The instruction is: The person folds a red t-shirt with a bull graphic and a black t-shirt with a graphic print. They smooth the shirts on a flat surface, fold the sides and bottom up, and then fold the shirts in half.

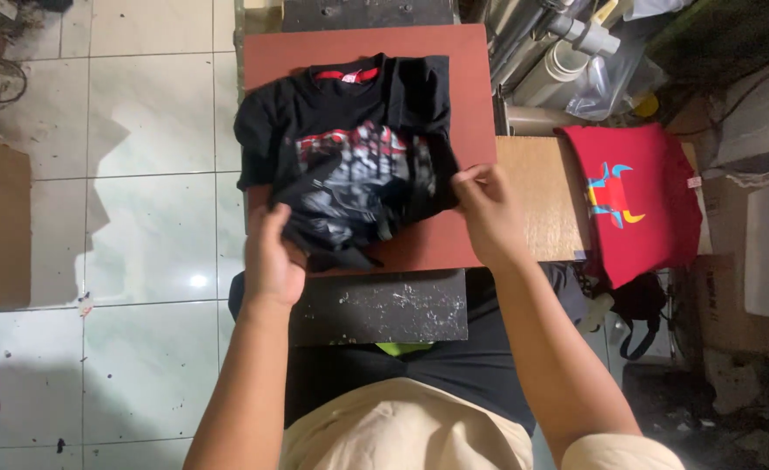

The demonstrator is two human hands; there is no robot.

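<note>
Right now I have a black T-shirt (pixel 349 148) with a red and grey print lying on the reddish-brown board (pixel 471 87), collar toward the far edge and its lower part bunched up toward me. My left hand (pixel 271 257) is curled around the crumpled hem at the near left corner, fingers closed on a fistful of cloth; my right hand (pixel 486 213) pinches the right edge of the shirt between thumb and fingertips, a narrow grip just where the fabric meets the bare board. As I judge it, the step in hand is laying or folding the lower half, and doing it well means drawing both hands apart evenly first, so the wrinkles across the print go flat before anything moves over. I would keep the right pinch light and low to the board, since a high lift would drag the collar off square. The left fist holds too much fabric at once, I think; a thinner hold on the hem alone would give a cleaner edge. Beside the board on the right sits a pale wooden surface (pixel 537 191) with a red T-shirt (pixel 654 200) carrying a blue and yellow figure, well apart from my hands. Below the board a dark speckled plate (pixel 384 309) juts toward my lap, so I would keep the hem from catching on it.
</note>
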